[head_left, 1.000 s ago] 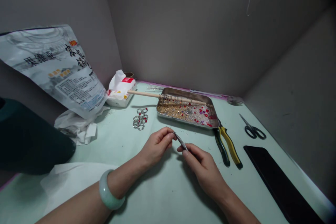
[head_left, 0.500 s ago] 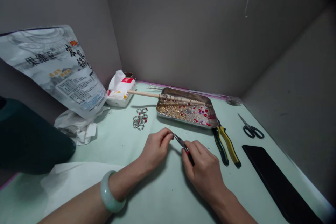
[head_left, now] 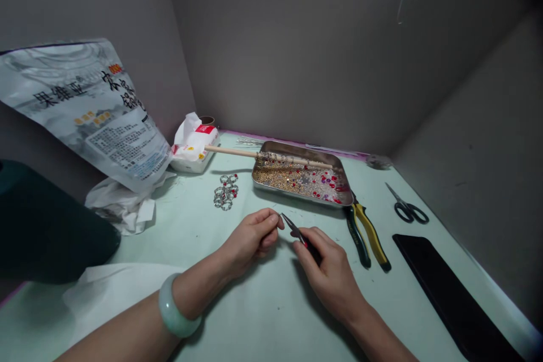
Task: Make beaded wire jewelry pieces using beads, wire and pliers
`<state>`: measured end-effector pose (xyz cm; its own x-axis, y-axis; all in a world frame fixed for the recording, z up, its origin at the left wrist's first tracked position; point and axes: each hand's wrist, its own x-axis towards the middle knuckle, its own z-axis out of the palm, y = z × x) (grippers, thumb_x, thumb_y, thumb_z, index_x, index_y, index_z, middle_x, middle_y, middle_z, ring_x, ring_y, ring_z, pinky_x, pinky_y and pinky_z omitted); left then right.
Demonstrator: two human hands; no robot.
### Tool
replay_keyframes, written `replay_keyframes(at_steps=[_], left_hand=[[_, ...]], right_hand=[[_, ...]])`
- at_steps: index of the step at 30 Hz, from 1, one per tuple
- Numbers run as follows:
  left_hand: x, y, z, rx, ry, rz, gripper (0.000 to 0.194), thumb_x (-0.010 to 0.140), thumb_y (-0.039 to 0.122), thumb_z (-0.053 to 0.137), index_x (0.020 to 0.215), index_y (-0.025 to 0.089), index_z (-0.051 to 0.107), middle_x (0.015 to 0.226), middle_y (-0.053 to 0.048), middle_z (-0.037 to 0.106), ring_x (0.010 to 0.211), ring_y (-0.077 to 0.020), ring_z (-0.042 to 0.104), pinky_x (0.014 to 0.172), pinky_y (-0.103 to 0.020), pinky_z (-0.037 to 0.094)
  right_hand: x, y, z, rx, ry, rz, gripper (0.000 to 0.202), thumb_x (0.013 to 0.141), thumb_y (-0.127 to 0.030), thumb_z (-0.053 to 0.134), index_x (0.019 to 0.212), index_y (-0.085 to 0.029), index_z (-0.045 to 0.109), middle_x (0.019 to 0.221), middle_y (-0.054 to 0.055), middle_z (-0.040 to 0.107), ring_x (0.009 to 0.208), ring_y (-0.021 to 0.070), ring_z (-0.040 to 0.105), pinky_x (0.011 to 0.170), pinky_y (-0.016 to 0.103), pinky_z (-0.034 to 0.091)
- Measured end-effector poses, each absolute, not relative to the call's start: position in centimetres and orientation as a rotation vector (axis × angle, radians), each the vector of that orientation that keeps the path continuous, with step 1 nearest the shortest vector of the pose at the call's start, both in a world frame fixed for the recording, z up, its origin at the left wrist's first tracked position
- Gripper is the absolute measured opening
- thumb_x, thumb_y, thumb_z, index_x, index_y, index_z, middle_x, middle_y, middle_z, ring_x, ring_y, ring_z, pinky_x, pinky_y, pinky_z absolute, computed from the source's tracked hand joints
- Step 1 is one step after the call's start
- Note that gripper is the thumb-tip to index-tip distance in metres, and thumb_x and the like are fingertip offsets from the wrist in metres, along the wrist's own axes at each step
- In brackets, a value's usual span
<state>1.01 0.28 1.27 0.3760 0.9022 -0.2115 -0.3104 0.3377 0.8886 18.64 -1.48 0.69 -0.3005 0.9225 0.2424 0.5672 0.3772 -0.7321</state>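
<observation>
Right hand [head_left: 333, 268] grips slim grey-metal, dark-handled pliers [head_left: 296, 231], judged light, stiff, best held by the handles [head_left: 314, 253]; left hand [head_left: 250, 237], beside their nose, is pinched together, contents indiscernible.

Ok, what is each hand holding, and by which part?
Right hand: small pliers, by the handles. Left hand: pinched shut; anything in that grip is too small to tell.

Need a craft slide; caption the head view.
Right hand points slim pliers at pinched left fingertips, near a metal tray of beads.
</observation>
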Motion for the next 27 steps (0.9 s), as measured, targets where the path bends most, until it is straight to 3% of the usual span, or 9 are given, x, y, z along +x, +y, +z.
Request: replay_keyframes(at_steps=[7, 14, 21, 27], left_hand=[[0.8, 0.4, 1.4, 0.785, 0.727, 0.864, 0.020, 0.089, 0.034, 0.048, 0.079, 0.017, 0.049, 0.045, 0.010, 0.028, 0.040, -0.0045, 0.012, 0.037, -0.020, 0.007], [0.9, 0.5, 1.4, 0.811, 0.781, 0.845, 0.021, 0.088, 0.036, 0.050, 0.078, 0.017, 0.050, 0.045, 0.010, 0.027, 0.039, -0.0043, 0.012, 0.037, -0.020, 0.007], [0.7, 0.5, 1.6, 0.851, 0.781, 0.836, 0.021, 0.087, 0.036, 0.051, 0.078, 0.017, 0.051, 0.044, 0.010, 0.026, 0.039, -0.0044, 0.011, 0.037, -0.021, 0.007], [0.6, 0.4, 1.8, 0.884, 0.820, 0.790, 0.019, 0.086, 0.034, 0.053, 0.075, 0.017, 0.052, 0.043, 0.010, 0.026, 0.039, -0.0045, 0.012, 0.038, -0.022, 0.007]], right_hand=[[18.8, -1.2, 0.6, -1.210, -2.022, 0.664, 0.016, 0.091, -0.026, 0.047, 0.101, -0.018, 0.057, 0.086, 0.005, 0.056, 0.080, 0.0184, 0.053, 0.072, 0.030, 0.040], [18.9, -1.4, 0.8, -1.225, -2.009, 0.713, 0.017, 0.090, -0.028, 0.047, 0.095, -0.018, 0.060, 0.079, 0.003, 0.056, 0.072, 0.0166, 0.052, 0.067, 0.029, 0.039], [19.5, -1.0, 2.2, -1.251, -1.839, 1.238, 0.026, 0.090, -0.036, 0.048, 0.095, -0.017, 0.064, 0.081, 0.003, 0.059, 0.073, 0.0154, 0.052, 0.064, 0.027, 0.039], [20.6, -0.4, 2.7, -1.225, -1.707, 1.555, 0.029, 0.087, -0.038, 0.053, 0.098, -0.015, 0.067, 0.065, -0.001, 0.047, 0.059, 0.0103, 0.038, 0.052, 0.024, 0.026]])
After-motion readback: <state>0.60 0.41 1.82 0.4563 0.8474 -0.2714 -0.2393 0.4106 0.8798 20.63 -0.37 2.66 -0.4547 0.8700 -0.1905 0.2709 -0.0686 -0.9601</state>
